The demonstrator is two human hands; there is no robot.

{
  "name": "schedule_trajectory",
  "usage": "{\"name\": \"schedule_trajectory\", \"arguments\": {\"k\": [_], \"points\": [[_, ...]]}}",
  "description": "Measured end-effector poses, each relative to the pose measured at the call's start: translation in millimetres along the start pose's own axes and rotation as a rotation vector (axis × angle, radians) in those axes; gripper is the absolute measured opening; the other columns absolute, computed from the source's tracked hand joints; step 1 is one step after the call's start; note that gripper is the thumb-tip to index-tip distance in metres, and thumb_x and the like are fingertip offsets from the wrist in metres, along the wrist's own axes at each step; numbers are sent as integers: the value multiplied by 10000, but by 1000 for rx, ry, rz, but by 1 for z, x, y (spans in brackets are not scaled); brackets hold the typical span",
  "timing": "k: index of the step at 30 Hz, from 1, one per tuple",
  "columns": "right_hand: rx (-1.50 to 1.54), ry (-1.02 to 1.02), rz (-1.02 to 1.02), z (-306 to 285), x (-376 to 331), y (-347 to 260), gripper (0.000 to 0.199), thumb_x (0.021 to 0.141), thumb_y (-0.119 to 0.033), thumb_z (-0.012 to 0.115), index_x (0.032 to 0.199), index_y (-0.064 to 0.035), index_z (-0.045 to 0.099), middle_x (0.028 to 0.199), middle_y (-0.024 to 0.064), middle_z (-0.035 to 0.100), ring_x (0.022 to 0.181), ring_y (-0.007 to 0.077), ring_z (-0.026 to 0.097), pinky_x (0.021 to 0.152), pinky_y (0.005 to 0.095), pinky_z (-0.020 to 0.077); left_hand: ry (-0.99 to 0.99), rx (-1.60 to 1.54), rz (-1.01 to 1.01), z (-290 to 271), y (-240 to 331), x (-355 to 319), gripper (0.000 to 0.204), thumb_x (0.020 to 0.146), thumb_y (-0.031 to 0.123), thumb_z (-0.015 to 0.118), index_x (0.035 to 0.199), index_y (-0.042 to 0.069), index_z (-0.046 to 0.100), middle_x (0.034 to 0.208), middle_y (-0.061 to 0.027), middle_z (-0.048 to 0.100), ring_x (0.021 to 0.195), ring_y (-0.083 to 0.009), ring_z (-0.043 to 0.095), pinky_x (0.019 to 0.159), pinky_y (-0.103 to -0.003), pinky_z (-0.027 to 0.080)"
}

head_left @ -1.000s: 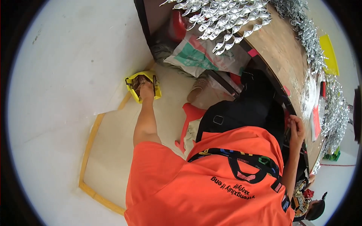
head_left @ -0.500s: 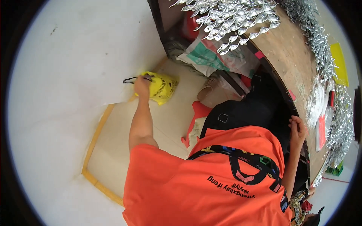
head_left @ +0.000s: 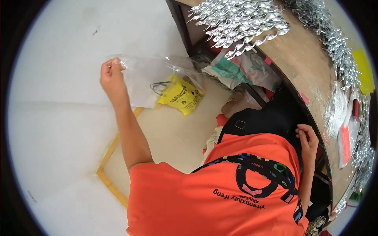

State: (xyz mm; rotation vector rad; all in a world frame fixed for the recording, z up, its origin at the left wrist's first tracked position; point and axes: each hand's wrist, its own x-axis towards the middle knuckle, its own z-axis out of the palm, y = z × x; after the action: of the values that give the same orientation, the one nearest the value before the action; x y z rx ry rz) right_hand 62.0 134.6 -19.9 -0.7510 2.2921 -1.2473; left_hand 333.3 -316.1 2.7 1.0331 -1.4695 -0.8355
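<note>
Floor: pale grey-white floor (head_left: 59,129) fills your left side; a beige floor patch (head_left: 169,137) edged with yellow tape (head_left: 112,145) sits below your left arm.
Workbench: long brown wooden bench (head_left: 299,55) curves along your upper right, dark frame underneath.
Foil pieces: heaps of shiny silver twisted foil pieces (head_left: 236,19) cover the bench top, more trailing down its right edge (head_left: 342,51).
Shirt: your orange T-shirt (head_left: 220,192) with a dark printed strap pattern takes up the lower middle.
Under bench: crumpled white-and-green plastic bag (head_left: 236,70) and other clutter, too shadowed to sort out.
Clear bag: large transparent plastic bag (head_left: 153,78) is held up off the floor, stretched from your left fingers toward the bench leg.
Yellow bag: small yellow printed plastic bag (head_left: 181,96) sits inside the clear bag's lower right corner, tilted, with a dark wire loop (head_left: 159,87) just beside it on its left.
Left hand: your left hand (head_left: 112,74) is stretched out in front, fingers closed in a pinch on the clear bag's upper left corner.
Right hand: your right hand (head_left: 309,139) rests on the bench's dark lower edge, fingers curled; you can't tell whether it grips anything.
</note>
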Motion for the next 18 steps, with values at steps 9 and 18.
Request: {"name": "schedule_trajectory", "arguments": {"k": [9, 18], "points": [[-146, -12, -445, 10, -26, -42, 1015, 650, -213, 748, 1430, -91, 109, 1417, 156, 268, 1074, 257, 491, 875, 373, 383, -346, -521, -28, -14, 144, -46, 135, 892, 163, 537, 860, 34, 560, 643, 25, 467, 507, -41, 324, 466, -180, 268], [657, 844, -321, -106, -128, -70, 458, 846, 4, 467, 1294, -49, 391, 1110, 139, 553, 902, 163, 580, 760, 293, 509, -1078, -850, -220, 167, 220, -138, 149, 878, 155, 569, 979, 47, 561, 699, -16, 554, 567, -59, 479, 509, -175, 367]]}}
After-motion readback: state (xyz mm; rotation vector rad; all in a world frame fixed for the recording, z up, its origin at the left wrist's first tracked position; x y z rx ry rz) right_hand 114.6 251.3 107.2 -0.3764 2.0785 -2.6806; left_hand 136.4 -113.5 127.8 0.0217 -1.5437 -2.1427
